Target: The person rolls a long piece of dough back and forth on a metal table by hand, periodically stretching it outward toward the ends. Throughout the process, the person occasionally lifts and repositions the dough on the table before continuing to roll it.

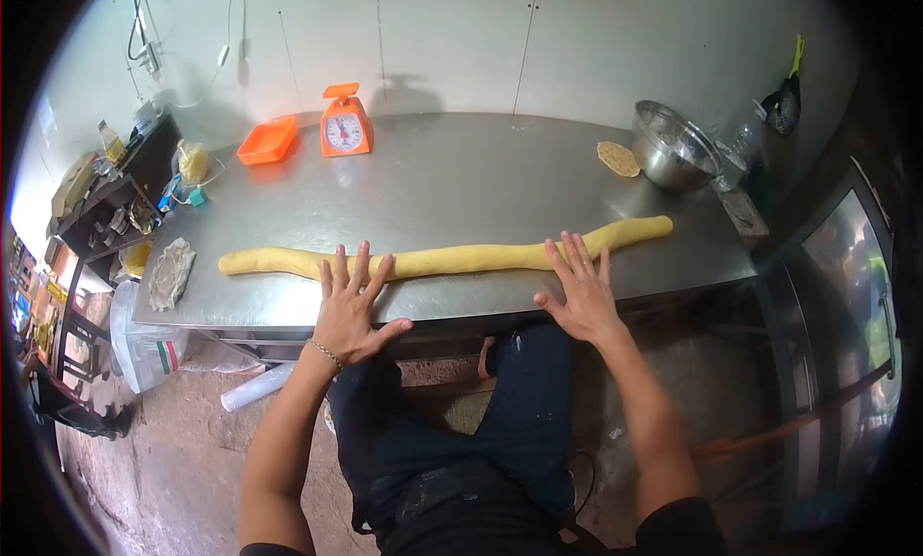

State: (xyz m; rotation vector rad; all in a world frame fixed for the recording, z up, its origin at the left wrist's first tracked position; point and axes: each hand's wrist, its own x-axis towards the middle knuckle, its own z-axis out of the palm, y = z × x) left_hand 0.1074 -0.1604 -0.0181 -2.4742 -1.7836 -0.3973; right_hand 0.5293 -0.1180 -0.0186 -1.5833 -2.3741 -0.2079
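A long yellow rope of dough (466, 259) lies across the steel table (461, 181), its right end angled a little toward the back. My left hand (354, 306) rests with spread fingers on the dough left of its middle, the fingertips reaching over it. Over on the right part of the rope, my right hand (581, 292) also lies flat with fingers apart, its thumb pointing inward. Neither hand grips anything. The dough under the fingers is partly hidden.
At the back stand an orange kitchen scale (343, 123) and an orange tray (267, 141). A steel bowl (676, 148) leans at the right beside a round tan disc (618, 159). A crumpled cloth (171, 274) lies at the left edge. Bagged items (192, 162) sit at the back left.
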